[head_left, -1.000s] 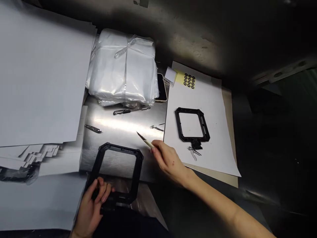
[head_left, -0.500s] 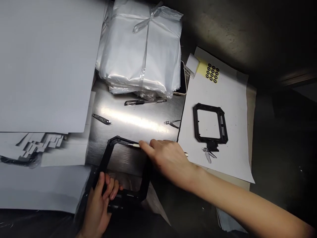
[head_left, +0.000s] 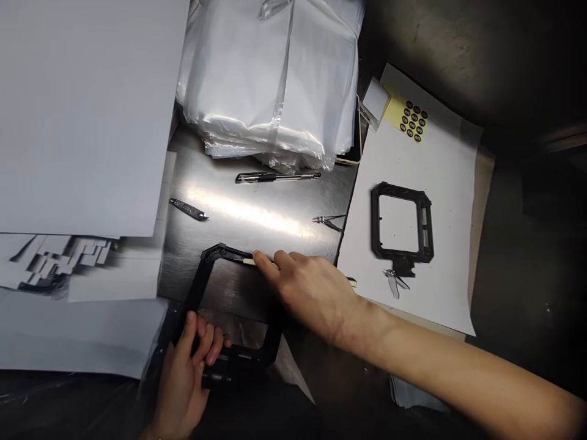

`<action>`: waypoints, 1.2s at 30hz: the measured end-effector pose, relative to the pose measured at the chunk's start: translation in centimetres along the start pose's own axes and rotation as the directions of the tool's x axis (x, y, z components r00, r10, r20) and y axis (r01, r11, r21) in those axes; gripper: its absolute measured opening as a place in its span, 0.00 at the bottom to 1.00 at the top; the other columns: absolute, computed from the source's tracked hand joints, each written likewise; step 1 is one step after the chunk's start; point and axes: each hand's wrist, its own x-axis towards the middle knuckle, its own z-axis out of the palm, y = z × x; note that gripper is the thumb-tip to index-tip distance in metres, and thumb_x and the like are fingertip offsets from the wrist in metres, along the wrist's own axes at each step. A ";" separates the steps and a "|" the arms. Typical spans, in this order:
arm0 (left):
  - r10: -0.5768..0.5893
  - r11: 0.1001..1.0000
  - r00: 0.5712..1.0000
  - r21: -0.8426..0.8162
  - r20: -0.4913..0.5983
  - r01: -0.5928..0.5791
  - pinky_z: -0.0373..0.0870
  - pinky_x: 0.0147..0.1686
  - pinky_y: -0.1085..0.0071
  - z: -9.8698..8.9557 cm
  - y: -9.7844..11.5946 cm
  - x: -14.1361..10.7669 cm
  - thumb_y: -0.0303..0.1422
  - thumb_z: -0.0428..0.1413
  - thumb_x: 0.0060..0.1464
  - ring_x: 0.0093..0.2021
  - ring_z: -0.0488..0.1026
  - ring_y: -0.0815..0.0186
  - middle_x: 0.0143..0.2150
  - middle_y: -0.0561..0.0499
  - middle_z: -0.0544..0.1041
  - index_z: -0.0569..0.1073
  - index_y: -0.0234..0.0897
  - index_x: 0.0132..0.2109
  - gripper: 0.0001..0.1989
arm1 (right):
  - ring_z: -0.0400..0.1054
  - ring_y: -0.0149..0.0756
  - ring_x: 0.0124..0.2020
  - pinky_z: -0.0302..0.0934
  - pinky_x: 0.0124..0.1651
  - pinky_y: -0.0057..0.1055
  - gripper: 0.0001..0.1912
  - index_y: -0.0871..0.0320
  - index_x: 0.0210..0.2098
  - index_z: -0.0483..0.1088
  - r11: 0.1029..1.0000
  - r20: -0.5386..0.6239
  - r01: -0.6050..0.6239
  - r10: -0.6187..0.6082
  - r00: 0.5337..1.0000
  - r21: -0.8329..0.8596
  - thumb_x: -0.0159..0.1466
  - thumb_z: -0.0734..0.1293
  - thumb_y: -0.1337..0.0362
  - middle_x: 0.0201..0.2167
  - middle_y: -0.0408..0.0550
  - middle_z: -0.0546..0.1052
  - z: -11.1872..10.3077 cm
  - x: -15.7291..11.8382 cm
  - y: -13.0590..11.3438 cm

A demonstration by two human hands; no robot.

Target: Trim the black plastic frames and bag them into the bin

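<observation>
A black square frame lies tilted at the lower centre, and my left hand is closed around its lower left part. My right hand is closed on a thin tool with a pale handle. The tool's tip rests at the inner edge of the frame's upper side, near the upper left corner. My right hand hides the frame's upper right corner. A second black frame lies on a white sheet to the right, with small nippers just below it.
Bundled clear plastic bags sit at the top centre. Between them and my hands lie a pen, a grey cutter and small nippers. Yellow paper with round black stickers is upper right; white sheets cover the left.
The view has shifted slightly, so the bags, second frame and stickers appear further right and higher. Both hands keep their holds; the tool tip stays near the same part of the frame.
</observation>
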 end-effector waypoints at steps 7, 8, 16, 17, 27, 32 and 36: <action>0.035 0.997 0.999 -0.066 0.015 -0.034 0.66 0.23 0.73 0.0 -0.2 0.2 0.39 0.51 0.49 0.19 0.64 0.70 0.16 0.56 0.66 0.60 0.38 0.18 0.17 | 0.63 0.34 0.19 0.49 0.15 0.27 0.22 0.70 0.48 0.60 0.998 -0.073 0.017 -0.021 0.997 -0.054 0.55 0.53 0.80 0.21 0.49 0.68 -0.3 -0.1 -1.2; 0.061 0.995 0.997 -0.081 0.040 -0.058 0.66 0.23 0.73 -0.1 -0.3 0.3 0.39 0.51 0.49 0.17 0.61 0.72 0.14 0.58 0.63 0.61 0.37 0.18 0.17 | 0.63 0.34 0.18 0.50 0.15 0.27 0.22 0.71 0.48 0.61 0.998 -0.069 0.010 -0.014 0.998 -0.058 0.54 0.53 0.81 0.21 0.50 0.68 -0.5 -0.1 -1.4; 0.140 0.968 0.979 -0.229 0.151 -0.103 0.66 0.22 0.77 -0.5 -1.2 1.3 0.39 0.52 0.49 0.13 0.51 0.77 0.09 0.62 0.54 0.61 0.36 0.19 0.16 | 0.61 0.32 0.16 0.51 0.14 0.25 0.23 0.72 0.47 0.62 0.999 -0.024 -0.012 0.011 1.000 -0.040 0.52 0.54 0.80 0.19 0.49 0.69 -1.4 -0.4 -1.9; 0.142 0.967 0.977 -0.231 0.156 -0.104 0.66 0.22 0.77 -0.5 -1.2 1.3 0.38 0.52 0.50 0.13 0.51 0.77 0.09 0.62 0.54 0.61 0.36 0.19 0.16 | 0.61 0.32 0.16 0.51 0.14 0.25 0.23 0.72 0.47 0.62 0.999 -0.018 -0.010 0.009 1.000 -0.037 0.51 0.55 0.80 0.18 0.49 0.69 -1.3 -0.5 -1.9; 0.164 0.970 0.974 -0.206 0.158 -0.130 0.68 0.25 0.75 -0.7 -1.2 1.4 0.39 0.52 0.49 0.14 0.51 0.77 0.09 0.62 0.53 0.61 0.36 0.20 0.16 | 0.64 0.34 0.18 0.51 0.16 0.26 0.20 0.71 0.44 0.62 0.994 0.163 -0.039 0.022 0.986 0.103 0.51 0.57 0.80 0.19 0.49 0.70 -1.5 -0.7 -0.7; 0.174 0.976 0.975 -0.159 0.136 -0.152 0.68 0.24 0.75 -0.6 -0.9 1.1 0.40 0.51 0.50 0.15 0.51 0.75 0.10 0.62 0.52 0.61 0.37 0.19 0.17 | 0.66 0.36 0.21 0.46 0.16 0.26 0.11 0.62 0.33 0.66 0.947 0.264 -0.134 0.055 0.963 0.291 0.51 0.58 0.76 0.17 0.47 0.70 -2.6 0.0 0.5; 0.170 0.978 0.977 -0.145 0.130 -0.151 0.67 0.23 0.74 -0.6 -0.8 1.0 0.41 0.50 0.50 0.15 0.51 0.75 0.11 0.61 0.53 0.61 0.37 0.19 0.17 | 0.67 0.36 0.21 0.45 0.17 0.26 0.12 0.62 0.32 0.66 0.962 0.273 -0.132 0.064 0.960 0.239 0.50 0.58 0.78 0.17 0.47 0.70 -2.8 0.0 0.3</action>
